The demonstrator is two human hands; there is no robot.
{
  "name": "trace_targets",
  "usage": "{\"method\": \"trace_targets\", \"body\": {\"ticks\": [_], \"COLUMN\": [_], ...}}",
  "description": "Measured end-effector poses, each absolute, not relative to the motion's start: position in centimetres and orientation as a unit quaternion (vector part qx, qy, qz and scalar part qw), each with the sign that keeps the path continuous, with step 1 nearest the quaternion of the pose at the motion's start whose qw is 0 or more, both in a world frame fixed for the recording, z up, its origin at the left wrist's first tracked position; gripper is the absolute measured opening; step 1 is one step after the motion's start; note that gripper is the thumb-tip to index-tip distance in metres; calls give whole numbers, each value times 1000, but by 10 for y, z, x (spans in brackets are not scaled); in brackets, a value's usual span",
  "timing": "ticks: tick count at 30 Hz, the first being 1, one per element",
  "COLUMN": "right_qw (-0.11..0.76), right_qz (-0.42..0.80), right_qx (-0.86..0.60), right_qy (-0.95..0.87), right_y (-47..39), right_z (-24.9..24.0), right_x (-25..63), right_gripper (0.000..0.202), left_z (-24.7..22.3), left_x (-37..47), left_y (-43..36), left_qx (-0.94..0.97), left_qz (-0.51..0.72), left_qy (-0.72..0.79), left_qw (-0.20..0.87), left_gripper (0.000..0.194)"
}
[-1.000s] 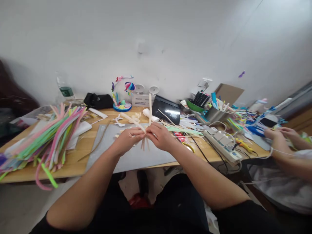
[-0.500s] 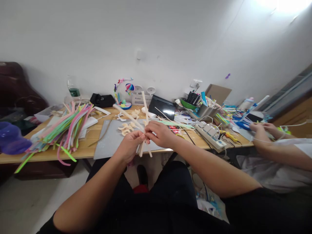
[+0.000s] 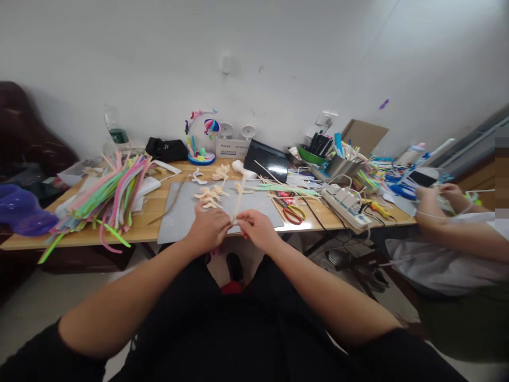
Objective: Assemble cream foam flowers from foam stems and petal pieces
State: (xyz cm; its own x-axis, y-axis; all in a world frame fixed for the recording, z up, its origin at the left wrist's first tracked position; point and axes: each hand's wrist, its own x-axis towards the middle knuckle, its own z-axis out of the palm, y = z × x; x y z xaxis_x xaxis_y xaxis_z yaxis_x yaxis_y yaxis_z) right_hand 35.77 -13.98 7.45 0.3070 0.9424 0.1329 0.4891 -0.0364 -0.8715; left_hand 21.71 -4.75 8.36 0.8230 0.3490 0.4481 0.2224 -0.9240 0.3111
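My left hand [image 3: 210,229] is closed, its fingertips pinching pale cream pipe cleaners near the front edge of a grey mat. My right hand [image 3: 257,229] pinches at the same spot, its fingertips almost touching the left ones. From between them a cream pipe cleaner [image 3: 239,200] rises away from me over the mat. How many strands the fingers cover is hidden. Just beyond my left hand lie several curled cream pipe-cleaner shapes [image 3: 210,194] on the grey mat [image 3: 175,212], with a flower-like one [image 3: 221,172] behind them.
A pile of coloured pipe cleaners [image 3: 103,196] spreads on the left. Scissors [image 3: 294,214] with red and yellow handles lie right of the mat, before a power strip [image 3: 347,208]. A black box [image 3: 266,161] stands behind. At far right are another person's hands [image 3: 441,199].
The crossed cream pipe cleaners no longer fan out above and below my hands; one upright length shows. My left hand has turned more palm-down. The view has shifted slightly, and the scissors are uncovered.
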Motion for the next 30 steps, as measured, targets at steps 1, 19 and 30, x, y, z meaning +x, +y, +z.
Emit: {"method": "trace_targets", "body": {"ticks": [1,19,30], "right_qw": [490,275,383], "right_qz": [214,25,316], "right_qx": [-626,-390,-712], "right_qy": [-567,-878,-497], "right_y": [-147,-151,-134], "right_z": [79,134,44], "right_x": [361,395,383], "right_gripper": [25,11,12], "left_z": [86,92,60], "left_x": [214,224,241], "left_y": [-49,-77,-73], "left_qx": [925,745,965], "left_qz": [261,157,211], "left_qy": [181,160,147], "left_qw": [208,628,47], "left_gripper": [19,22,20]}}
